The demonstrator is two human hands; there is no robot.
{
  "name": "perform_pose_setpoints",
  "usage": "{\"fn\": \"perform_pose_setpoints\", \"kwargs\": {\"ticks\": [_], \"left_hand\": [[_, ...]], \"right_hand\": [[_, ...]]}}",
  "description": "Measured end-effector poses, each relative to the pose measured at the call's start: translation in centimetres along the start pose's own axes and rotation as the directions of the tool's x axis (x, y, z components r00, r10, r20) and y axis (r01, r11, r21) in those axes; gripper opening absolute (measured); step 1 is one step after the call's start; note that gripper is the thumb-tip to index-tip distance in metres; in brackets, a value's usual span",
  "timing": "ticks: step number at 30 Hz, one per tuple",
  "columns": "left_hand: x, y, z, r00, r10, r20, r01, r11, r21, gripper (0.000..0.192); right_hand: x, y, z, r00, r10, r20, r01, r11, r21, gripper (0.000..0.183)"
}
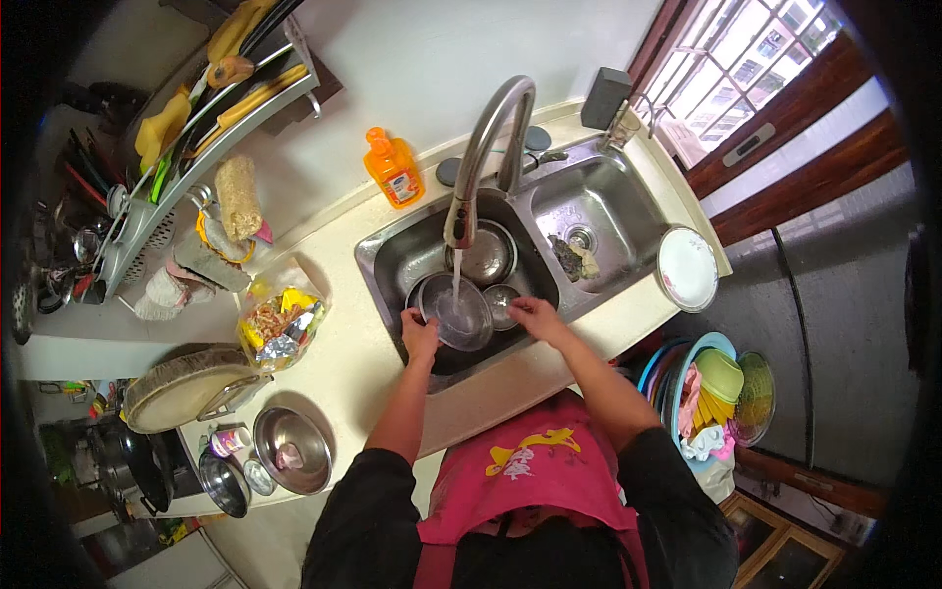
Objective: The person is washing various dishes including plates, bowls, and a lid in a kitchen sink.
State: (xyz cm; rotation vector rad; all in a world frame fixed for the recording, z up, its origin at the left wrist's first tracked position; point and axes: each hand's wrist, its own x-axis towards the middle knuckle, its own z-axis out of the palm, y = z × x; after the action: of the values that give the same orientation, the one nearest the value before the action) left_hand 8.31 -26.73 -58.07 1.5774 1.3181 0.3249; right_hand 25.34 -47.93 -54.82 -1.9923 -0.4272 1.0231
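Note:
Water runs from the pull-down faucet (462, 221) into a steel bowl (456, 316) in the left basin of a double sink. My left hand (421, 336) grips this bowl at its left rim; it tilts over another round vessel, mostly hidden. My right hand (536, 318) is at the right edge of a small metal bowl (502, 305), fingertips close together; whether they grip it I cannot tell. Behind these, a larger round metal pan (487, 252) lies in the same basin, partly hidden by the faucet.
An orange detergent bottle (395, 171) stands behind the sink. The right basin (603, 213) holds dark scraps by its drain. A white plate (687, 269) sits at the counter's right edge. Leftward are a plastic bag of food (283, 324), a round cutting board (191, 390) and a steel bowl (313, 449).

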Motion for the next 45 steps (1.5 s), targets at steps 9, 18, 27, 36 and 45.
{"fn": "perform_pose_setpoints", "kwargs": {"ticks": [9,18,27,36,45], "left_hand": [[-1.0,-1.0,-1.3,0.959,-0.24,0.149,0.282,0.788,-0.548,0.021],[-5.9,6.6,2.1,0.989,-0.05,0.137,0.121,0.805,-0.581,0.054],[-0.6,2.1,0.2,0.968,-0.067,0.243,0.248,0.093,-0.964,0.02],[-5.2,7.8,1.3,0.961,0.18,0.211,-0.143,0.973,-0.18,0.038],[-5.5,0.5,-2.7,0.62,0.57,0.539,-0.723,0.682,0.11,0.045]], "right_hand": [[2.7,-3.9,5.2,0.606,-0.644,0.467,0.77,0.327,-0.548,0.054],[6.9,-12.5,7.5,0.955,-0.291,0.05,0.293,0.954,-0.054,0.035],[5.1,-5.3,4.7,0.997,0.07,-0.03,-0.062,0.975,0.212,0.048],[5.8,-8.1,7.6,0.675,-0.735,0.062,0.737,0.672,-0.063,0.053],[9.2,-8.3,-0.6,0.731,0.14,0.668,-0.556,0.689,0.464,0.041]]}}
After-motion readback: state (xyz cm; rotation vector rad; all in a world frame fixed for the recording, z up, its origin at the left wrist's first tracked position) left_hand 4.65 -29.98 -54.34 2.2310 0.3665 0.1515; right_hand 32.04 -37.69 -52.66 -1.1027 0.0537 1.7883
